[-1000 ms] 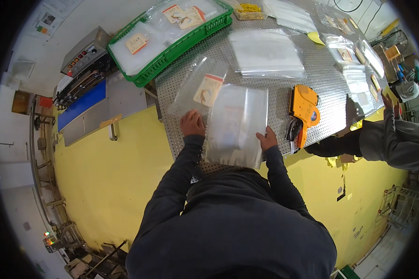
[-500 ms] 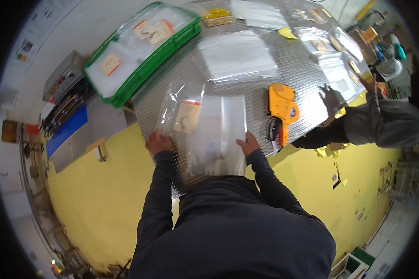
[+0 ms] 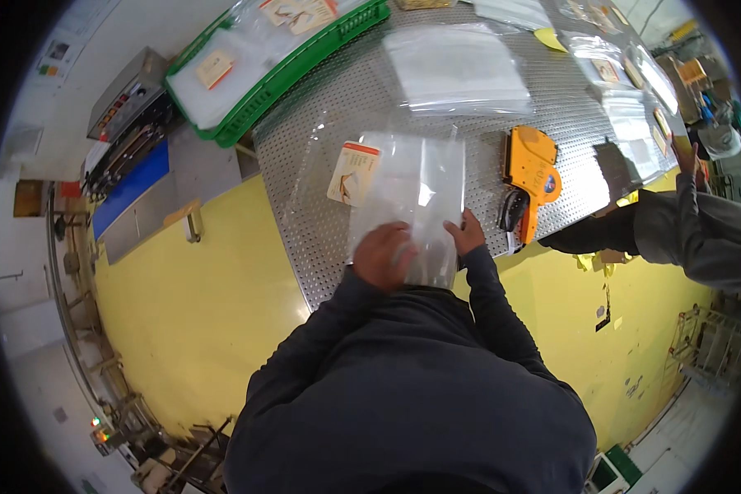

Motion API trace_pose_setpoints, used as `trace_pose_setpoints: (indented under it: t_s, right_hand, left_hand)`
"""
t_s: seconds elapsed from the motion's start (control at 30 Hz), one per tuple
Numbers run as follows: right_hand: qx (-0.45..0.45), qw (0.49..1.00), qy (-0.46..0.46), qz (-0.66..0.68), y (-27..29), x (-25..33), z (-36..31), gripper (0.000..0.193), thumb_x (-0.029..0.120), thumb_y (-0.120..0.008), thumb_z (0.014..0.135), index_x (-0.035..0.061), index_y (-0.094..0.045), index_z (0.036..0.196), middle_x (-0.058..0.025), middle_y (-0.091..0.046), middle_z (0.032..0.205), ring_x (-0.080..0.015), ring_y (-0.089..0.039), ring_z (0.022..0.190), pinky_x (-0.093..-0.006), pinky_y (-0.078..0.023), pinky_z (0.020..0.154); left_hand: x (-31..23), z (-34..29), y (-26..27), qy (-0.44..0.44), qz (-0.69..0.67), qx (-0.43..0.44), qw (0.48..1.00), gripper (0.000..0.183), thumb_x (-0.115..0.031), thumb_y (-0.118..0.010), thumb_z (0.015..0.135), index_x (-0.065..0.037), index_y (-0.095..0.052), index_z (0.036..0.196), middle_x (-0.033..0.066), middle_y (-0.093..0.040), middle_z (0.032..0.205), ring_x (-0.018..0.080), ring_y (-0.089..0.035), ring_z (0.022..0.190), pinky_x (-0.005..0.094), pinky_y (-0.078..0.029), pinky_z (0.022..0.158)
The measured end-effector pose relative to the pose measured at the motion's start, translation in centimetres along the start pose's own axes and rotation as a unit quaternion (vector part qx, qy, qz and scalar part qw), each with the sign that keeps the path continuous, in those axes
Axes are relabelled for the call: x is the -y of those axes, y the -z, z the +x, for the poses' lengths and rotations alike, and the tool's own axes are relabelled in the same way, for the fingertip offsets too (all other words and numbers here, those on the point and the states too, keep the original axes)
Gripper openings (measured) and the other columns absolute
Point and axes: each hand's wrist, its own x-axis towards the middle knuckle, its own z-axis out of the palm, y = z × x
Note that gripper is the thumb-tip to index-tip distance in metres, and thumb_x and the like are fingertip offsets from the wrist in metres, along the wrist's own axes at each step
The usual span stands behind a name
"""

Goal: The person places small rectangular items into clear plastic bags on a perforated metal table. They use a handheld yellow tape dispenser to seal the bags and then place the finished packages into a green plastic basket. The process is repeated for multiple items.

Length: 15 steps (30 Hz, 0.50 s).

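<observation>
A pile of clear plastic bags [image 3: 387, 177] lies on the perforated metal table in front of me. A card with a red top edge [image 3: 355, 174] shows at its left side, under or in clear film. My left hand [image 3: 381, 257] is over the lower part of the pile, with curled fingers smeared by motion. At the right edge is my right hand [image 3: 468, 235], its thumb on the plastic and its index finger apart, outside the edge. Its other fingers are mostly hidden. Right of the pile lies an orange tape dispenser [image 3: 535, 169].
A green crate [image 3: 284, 78] with plastic bags and cards stands at the far left. Another stack of clear bags [image 3: 457, 70] lies farther back on the metal table [image 3: 305, 230]. A co-worker [image 3: 692, 222] stands at the right, near more bags. A machine [image 3: 128, 107] is at the left.
My left hand has moved from the table left of the bags onto their lower part. My right hand stays at their right edge. The view has shifted, placing the table higher in the picture.
</observation>
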Motion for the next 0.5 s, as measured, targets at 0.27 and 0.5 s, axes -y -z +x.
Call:
trace_pose_setpoints:
  t_s: [0.27, 0.5]
  right_hand:
    - [0.012, 0.988, 0.0, 0.155, 0.1, 0.6, -0.4, 0.043, 0.017, -0.07, 0.084, -0.0058, -0.054, 0.117, -0.0156, -0.066, 0.105, -0.0228, -0.063, 0.096, -0.0351, -0.049, 0.084]
    - [0.034, 0.997, -0.035, 0.063, 0.4, -0.8, 0.6, 0.042, 0.02, -0.071, 0.086, -0.0035, -0.054, 0.116, -0.015, -0.064, 0.102, -0.0221, -0.064, 0.087, -0.0353, -0.051, 0.079]
  left_hand:
    - [5.9, -1.5, -1.6, 0.078, 0.176, -0.058, 0.98, 0.054, -0.027, -0.07, 0.084, -0.008, -0.054, 0.132, 0.0216, -0.046, 0.139, 0.0394, -0.044, 0.128, 0.0488, -0.037, 0.104]
    - [7.2, -3.6, -3.6, 0.08, 0.008, 0.079, 0.994, 0.065, -0.032, -0.068, 0.087, -0.008, -0.044, 0.142, 0.0213, -0.041, 0.145, 0.0384, -0.043, 0.131, 0.0479, -0.035, 0.107]
